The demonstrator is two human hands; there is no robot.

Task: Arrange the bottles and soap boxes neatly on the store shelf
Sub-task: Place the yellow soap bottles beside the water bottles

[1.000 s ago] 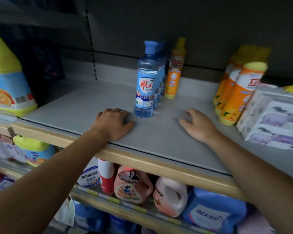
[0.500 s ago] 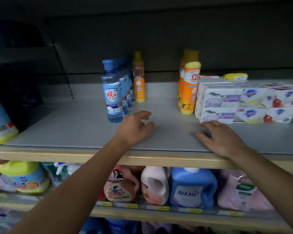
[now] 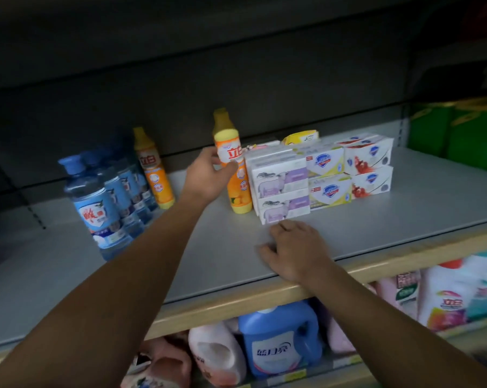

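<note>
here left hand (image 3: 206, 177) grips orange bottle (image 3: 232, 163) — upright.

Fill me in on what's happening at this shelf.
A person is tidying a store shelf. The left hand grips the front orange bottle, which stands upright beside the stacked soap boxes. The right hand rests on the shelf near its front edge, just before the boxes, holding nothing. A row of blue bottles and another orange bottle stand off to the left, untouched.
</note>
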